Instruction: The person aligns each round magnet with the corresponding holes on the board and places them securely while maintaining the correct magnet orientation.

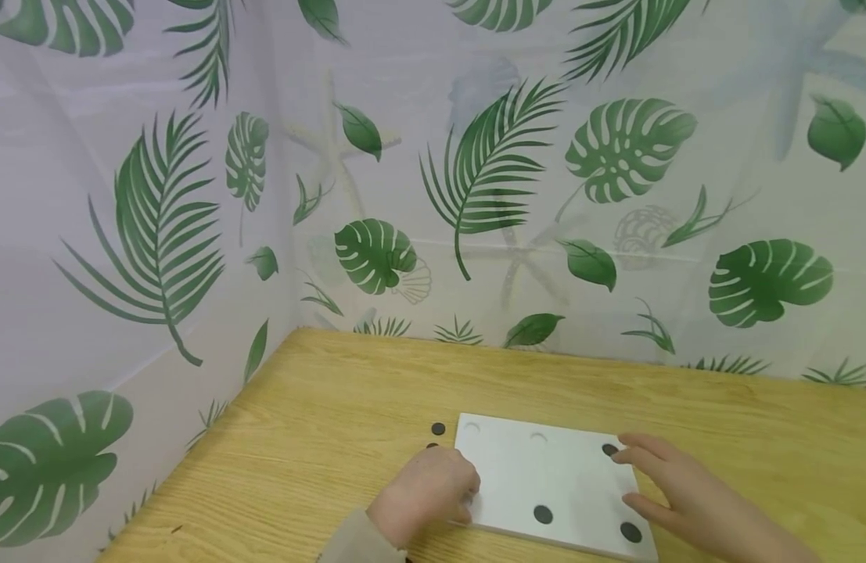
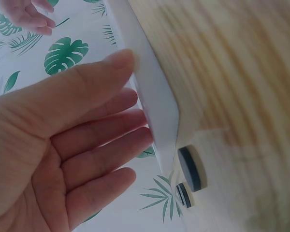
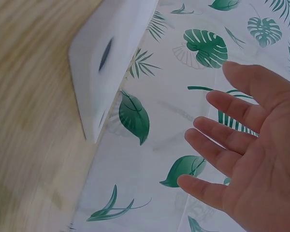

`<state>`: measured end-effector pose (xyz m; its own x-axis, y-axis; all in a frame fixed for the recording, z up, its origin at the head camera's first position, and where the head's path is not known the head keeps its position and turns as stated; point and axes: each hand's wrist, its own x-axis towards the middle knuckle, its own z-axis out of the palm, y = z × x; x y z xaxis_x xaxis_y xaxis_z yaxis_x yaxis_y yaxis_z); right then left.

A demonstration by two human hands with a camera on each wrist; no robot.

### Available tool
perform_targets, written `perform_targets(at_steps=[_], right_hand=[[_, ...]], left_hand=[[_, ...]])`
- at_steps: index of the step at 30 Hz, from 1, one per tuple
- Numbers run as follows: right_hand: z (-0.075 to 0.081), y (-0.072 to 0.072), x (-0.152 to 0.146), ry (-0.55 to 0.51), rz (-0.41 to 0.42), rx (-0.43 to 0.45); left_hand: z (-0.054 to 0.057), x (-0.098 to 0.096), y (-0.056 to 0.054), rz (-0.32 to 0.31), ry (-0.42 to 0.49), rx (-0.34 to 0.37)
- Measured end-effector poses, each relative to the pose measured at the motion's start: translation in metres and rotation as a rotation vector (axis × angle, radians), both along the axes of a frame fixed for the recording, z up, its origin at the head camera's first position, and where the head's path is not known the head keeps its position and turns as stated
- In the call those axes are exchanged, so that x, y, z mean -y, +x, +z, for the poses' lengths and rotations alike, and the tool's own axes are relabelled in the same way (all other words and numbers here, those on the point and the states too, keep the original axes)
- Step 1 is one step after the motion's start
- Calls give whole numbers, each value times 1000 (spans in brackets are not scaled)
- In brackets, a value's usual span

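A white rectangular board [image 1: 545, 473] lies flat on the wooden table. Black round discs sit on it: one near the far right corner [image 1: 609, 450], one at the near middle [image 1: 543, 514] and one at the near right corner [image 1: 631, 532]. Over the board's left edge is my left hand [image 1: 427, 489]; in the left wrist view its thumb and loosely extended fingers reach the board, with no disc visible between them. My right hand [image 1: 675, 489] hovers at the board's right edge, fingers spread and holding nothing. The left hand hides the board's near left corner.
Two loose black discs, one farther [image 1: 438, 428] and one partly hidden [image 1: 433, 446], lie left of the board. Shallow round recesses show at its far left [image 1: 471, 428] and far middle [image 1: 539, 437]. Leaf-patterned sheeting [image 1: 489, 258] borders the table [image 1: 285, 453] at the back and left.
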<state>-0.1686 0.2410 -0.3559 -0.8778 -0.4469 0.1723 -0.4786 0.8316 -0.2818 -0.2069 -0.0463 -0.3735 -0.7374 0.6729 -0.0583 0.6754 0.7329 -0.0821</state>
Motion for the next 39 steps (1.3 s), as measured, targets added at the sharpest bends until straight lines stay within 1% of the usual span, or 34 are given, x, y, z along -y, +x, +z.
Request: perform_targets(at_steps=[5,11,14,17,21,23,26,31,35,39], right_hand=[[-2,3,-6,1,-12,52],[-5,1,-8,10,-25,132],[-7,-1,-8,7,-48,191],[-9,-3,-7,-10,-91,289],[-11,-5,-3,-21,-136,400],[-13,-6,-1,-27,-148,441],[-16,-6,0,-50,-131,488],[-21,-3,-2,-79,-88,527],[-24,0,-1,-83,-117,548],[-28,-2,-1,-57,-116,548]], left_hand=[[1,-1,0,10,5,11],[2,-1,0,5,-2,6],[2,-2,0,6,-1,7],[2,-1,1,5,8,10],[3,0,2,-3,16,-9],[3,-1,3,-5,15,-12],[3,-1,3,-5,9,-10],[3,-1,2,-12,9,-4],[2,-1,1,-16,8,-14],[1,-1,1,-16,7,-25]])
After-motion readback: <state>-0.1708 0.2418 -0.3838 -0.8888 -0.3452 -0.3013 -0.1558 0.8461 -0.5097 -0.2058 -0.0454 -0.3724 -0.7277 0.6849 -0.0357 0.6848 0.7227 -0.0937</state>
